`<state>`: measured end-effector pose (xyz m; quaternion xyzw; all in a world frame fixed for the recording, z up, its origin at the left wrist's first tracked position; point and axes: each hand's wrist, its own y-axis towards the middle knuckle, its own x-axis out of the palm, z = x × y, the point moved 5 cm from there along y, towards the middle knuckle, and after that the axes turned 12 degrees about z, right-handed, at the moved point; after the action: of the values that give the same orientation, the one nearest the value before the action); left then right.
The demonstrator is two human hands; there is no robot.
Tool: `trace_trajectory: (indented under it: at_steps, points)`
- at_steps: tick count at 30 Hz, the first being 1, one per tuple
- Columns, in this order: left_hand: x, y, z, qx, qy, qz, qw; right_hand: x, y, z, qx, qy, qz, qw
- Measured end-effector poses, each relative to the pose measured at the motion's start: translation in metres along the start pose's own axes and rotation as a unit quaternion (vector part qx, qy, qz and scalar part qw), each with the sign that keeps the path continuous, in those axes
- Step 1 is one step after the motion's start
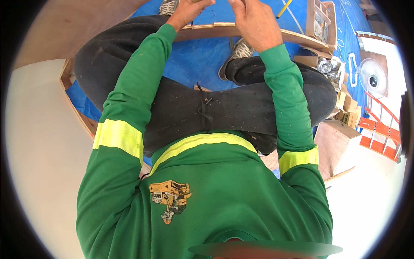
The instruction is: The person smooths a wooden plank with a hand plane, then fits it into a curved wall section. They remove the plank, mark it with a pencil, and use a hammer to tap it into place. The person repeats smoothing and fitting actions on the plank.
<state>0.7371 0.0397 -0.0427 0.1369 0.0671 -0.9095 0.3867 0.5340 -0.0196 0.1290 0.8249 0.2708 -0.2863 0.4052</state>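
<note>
Both my hands are raised at the top edge of the head view, above a curved plywood edge (215, 27). My left hand (188, 13) is closed, thumb and fingers drawn together and pointing right. Opposite it, my right hand (258, 26) is bent closed with its thumb toward the left hand. The upper frame edge cuts off the fingertips, so whatever they grip cannot be made out. The plywood edge passes just below both hands, across my legs' far side.
Blue tarp (194, 56) covers the floor. Upper right are a yellow stick (283, 8) and a wooden tray (332, 26). At right stand a fan (373, 74), an orange ladder (379, 127) and a wooden box (334, 144). A large wooden panel (73, 30) rises upper left.
</note>
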Motion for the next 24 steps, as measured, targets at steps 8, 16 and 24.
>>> trace_trajectory:
  at_steps: [8,16,24]
  points:
    - [0.0,0.003,0.003,0.039,0.01,0.0,0.999,0.0,0.002,0.0,-0.005,0.005,0.003,1.0]
    - [0.0,0.005,-0.006,0.029,-0.005,0.004,1.0,-0.003,0.004,-0.005,-0.001,0.015,0.003,1.0]
    - [0.001,-0.005,-0.014,0.048,-0.051,0.021,0.997,0.009,-0.003,-0.017,-0.05,0.032,0.029,0.998]
